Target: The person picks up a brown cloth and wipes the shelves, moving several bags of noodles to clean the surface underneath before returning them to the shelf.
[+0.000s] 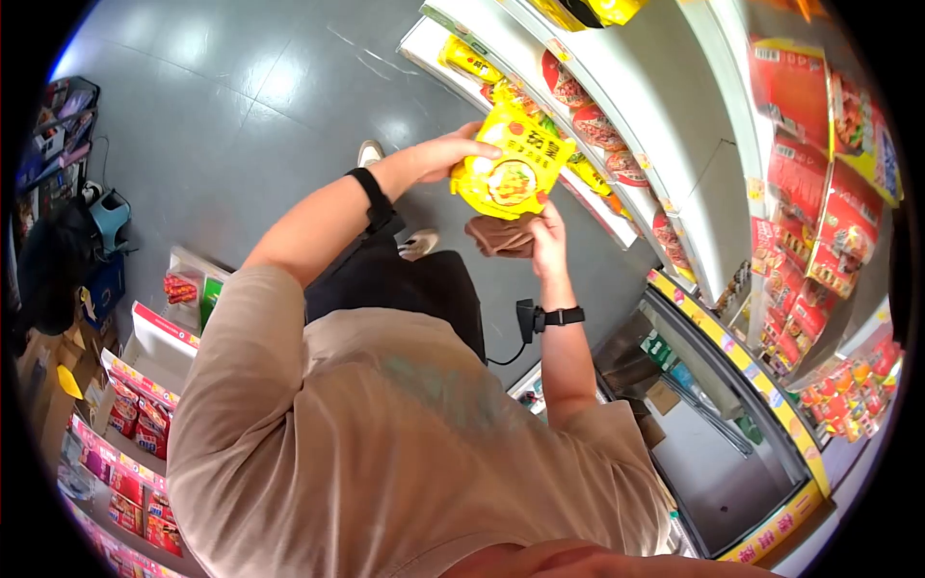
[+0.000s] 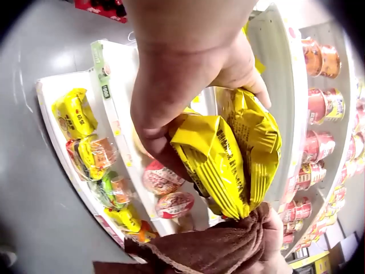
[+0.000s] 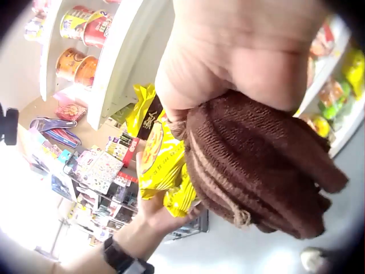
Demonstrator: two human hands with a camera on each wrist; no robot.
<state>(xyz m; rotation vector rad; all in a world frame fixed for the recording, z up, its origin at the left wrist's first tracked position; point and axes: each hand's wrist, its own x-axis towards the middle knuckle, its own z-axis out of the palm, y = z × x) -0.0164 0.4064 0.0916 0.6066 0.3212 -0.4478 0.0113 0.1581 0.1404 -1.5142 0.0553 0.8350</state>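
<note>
My left hand (image 1: 450, 154) grips a shiny yellow noodle packet (image 1: 516, 162) by its left side, thumb across the front. A bowl of noodles is printed on the packet's face. In the left wrist view, the packet's crimped yellow ends (image 2: 228, 165) point down toward the cloth. Bunched in my right hand (image 1: 549, 241) is a brown knitted cloth (image 3: 256, 165), its loose folds hanging below the fingers. The right fingers are right at the packet's lower edge, and the cloth hides most of them in the right wrist view.
White shelving (image 1: 617, 106) stands ahead and to the right, with bowl noodles (image 1: 595, 125) and yellow packets (image 2: 74, 114) on it. A glass-topped case (image 1: 732, 462) is at the right. Snack shelves (image 1: 135, 424) and a dark bag (image 1: 58, 250) lie to the left. Grey floor tiles (image 1: 241, 96) run between.
</note>
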